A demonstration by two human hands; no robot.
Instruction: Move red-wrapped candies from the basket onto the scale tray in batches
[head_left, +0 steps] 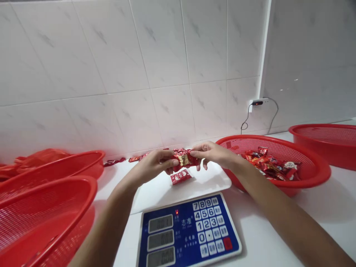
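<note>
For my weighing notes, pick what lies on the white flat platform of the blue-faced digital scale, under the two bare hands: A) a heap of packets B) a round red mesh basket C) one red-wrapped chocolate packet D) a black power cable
C: one red-wrapped chocolate packet lies alone on the white platform, below the left hand and right hand.

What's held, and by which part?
A red-wrapped wafer bar, pinched at its two ends by the left hand and right hand, middle showing.
</note>
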